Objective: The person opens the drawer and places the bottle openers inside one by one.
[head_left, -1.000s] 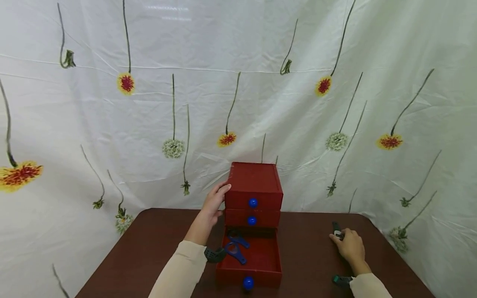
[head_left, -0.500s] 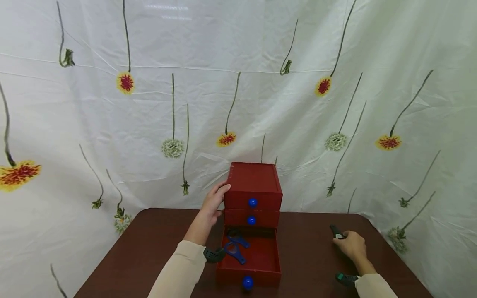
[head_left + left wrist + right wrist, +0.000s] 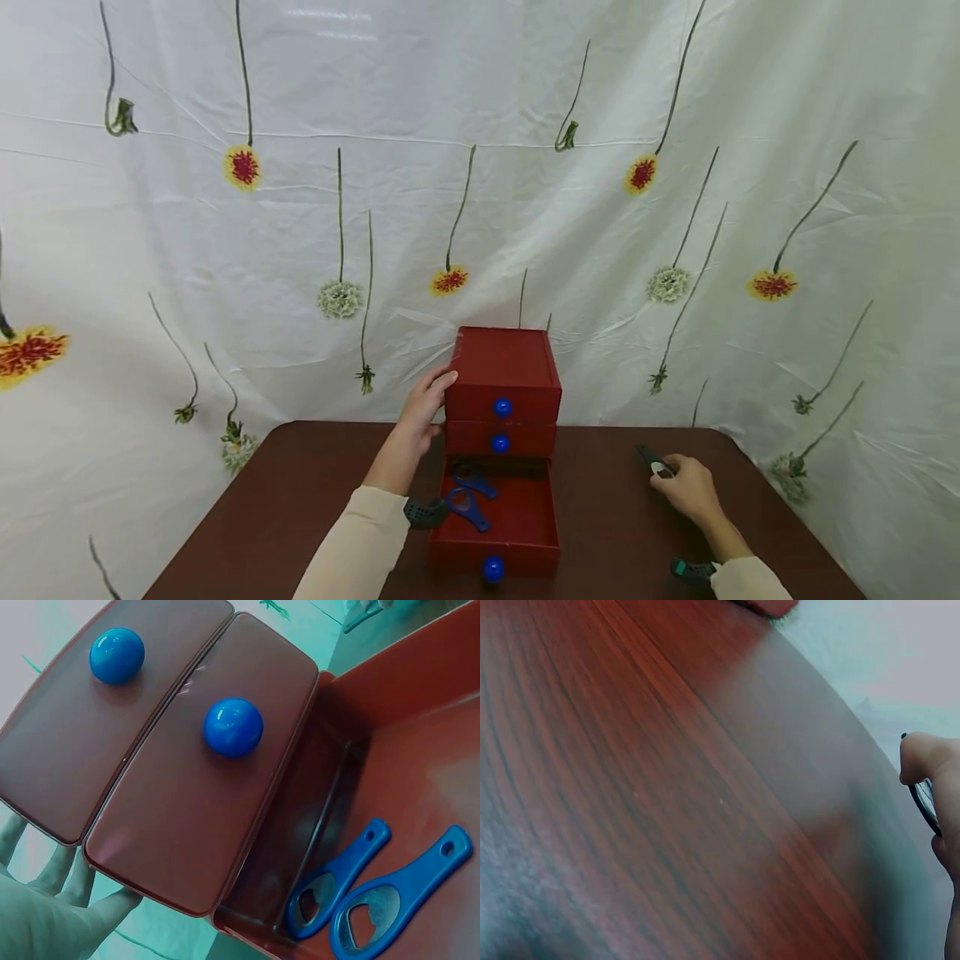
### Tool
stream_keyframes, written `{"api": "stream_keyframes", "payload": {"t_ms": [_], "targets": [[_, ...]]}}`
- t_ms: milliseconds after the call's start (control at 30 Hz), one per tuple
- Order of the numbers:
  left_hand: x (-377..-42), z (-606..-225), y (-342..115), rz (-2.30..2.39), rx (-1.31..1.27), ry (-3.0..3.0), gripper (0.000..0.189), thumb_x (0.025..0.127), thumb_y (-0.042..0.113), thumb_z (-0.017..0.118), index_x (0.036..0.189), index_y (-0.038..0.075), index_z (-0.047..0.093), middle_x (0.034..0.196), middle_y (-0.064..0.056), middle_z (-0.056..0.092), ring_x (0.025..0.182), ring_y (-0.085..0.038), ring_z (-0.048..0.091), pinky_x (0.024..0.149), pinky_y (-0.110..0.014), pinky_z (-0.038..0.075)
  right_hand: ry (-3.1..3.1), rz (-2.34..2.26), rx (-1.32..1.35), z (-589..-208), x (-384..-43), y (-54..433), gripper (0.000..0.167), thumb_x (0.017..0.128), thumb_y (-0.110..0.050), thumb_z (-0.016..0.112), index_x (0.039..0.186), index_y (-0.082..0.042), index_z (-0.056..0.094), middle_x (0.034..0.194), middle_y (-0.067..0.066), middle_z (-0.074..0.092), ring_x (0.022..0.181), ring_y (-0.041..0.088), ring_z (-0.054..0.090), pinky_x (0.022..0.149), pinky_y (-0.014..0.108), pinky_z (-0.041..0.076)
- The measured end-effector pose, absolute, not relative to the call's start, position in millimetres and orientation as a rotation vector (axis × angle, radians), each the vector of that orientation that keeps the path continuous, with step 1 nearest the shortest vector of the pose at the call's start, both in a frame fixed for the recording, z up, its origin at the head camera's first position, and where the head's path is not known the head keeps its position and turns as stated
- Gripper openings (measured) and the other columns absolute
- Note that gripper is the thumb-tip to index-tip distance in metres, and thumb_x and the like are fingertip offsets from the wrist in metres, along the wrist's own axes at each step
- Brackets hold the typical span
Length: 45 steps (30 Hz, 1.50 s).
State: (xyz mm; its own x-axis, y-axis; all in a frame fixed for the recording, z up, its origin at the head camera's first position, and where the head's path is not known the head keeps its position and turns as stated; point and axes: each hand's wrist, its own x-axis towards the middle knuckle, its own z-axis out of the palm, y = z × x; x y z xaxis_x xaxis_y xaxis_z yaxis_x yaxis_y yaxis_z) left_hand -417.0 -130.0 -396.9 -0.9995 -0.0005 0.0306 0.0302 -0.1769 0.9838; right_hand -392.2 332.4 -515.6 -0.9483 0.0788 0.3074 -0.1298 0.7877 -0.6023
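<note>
My left hand [image 3: 420,412] rests with fairly straight fingers against the left side of a small red drawer cabinet [image 3: 506,358]. The cabinet's bottom drawer [image 3: 517,512] is pulled out, and two blue bottle openers [image 3: 427,881] with metal heads lie in its left part. The two drawers above are closed, each with a round blue knob [image 3: 234,727]. Over the table's right side, my right hand [image 3: 692,490] pinches a dark bottle opener [image 3: 649,457] by its pale metal head, between thumb and fingers. Its dark handle points away to the back left. Fingers cover part of the head.
The dark brown wooden table [image 3: 322,500] has rounded back corners. Behind it hangs a white cloth [image 3: 405,208] printed with flowers. A blue knob [image 3: 492,570] sticks out from the front of the bottom drawer.
My right hand has moved a little left with the dark bottle opener, whose handle has swung further left. My left hand keeps its place on the cabinet. The head view has shifted slightly.
</note>
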Motion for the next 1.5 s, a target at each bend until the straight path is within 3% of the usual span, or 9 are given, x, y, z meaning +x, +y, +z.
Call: {"api": "stream_keyframes", "payload": {"t_ms": [267, 700, 867, 1500], "targets": [[-420, -398, -133, -2.400, -0.020, -1.998, 0.060, 0.100, 0.043, 0.066, 0.154, 0.021, 0.050, 0.146, -0.015, 0.053, 0.134, -0.035, 0.048, 0.095, -0.058, 0.043, -2.660, 0.965, 0.142, -507, -395, 316, 0.048, 0.084, -0.015, 0.077, 0.123, 0.012, 0.067, 0.115, 0.028, 0.067, 0.105, 0.044, 0.063, 0.080, 0.055, 0.053], [-419, -400, -133, -2.402, -0.036, -1.995, 0.062, 0.099, 0.044, 0.067, 0.153, 0.020, 0.050, 0.145, -0.015, 0.053, 0.134, -0.036, 0.046, 0.097, -0.058, 0.042, -2.614, 1.044, 0.199, -495, -387, 287, 0.040, 0.082, -0.008, 0.078, 0.120, 0.004, 0.071, 0.105, 0.011, 0.068, 0.085, 0.021, 0.063, 0.067, 0.036, 0.050], [-417, -399, -132, -2.391, -0.030, -1.999, 0.062, 0.100, 0.045, 0.067, 0.154, 0.021, 0.050, 0.146, -0.015, 0.053, 0.135, -0.035, 0.046, 0.097, -0.058, 0.042, -2.580, 1.052, 0.290, -488, -382, 278, 0.038, 0.081, -0.005, 0.078, 0.118, 0.001, 0.071, 0.106, 0.010, 0.068, 0.084, 0.018, 0.064, 0.064, 0.033, 0.050], [-417, -399, -129, -2.396, -0.019, -1.991, 0.059, 0.099, 0.041, 0.068, 0.152, 0.021, 0.052, 0.142, -0.015, 0.056, 0.129, -0.034, 0.052, 0.092, -0.055, 0.045, -2.466, 1.023, 0.614, -476, -359, 240, 0.037, 0.074, -0.002, 0.086, 0.110, -0.005, 0.076, 0.105, 0.003, 0.067, 0.088, 0.017, 0.066, 0.076, 0.032, 0.056]]}}
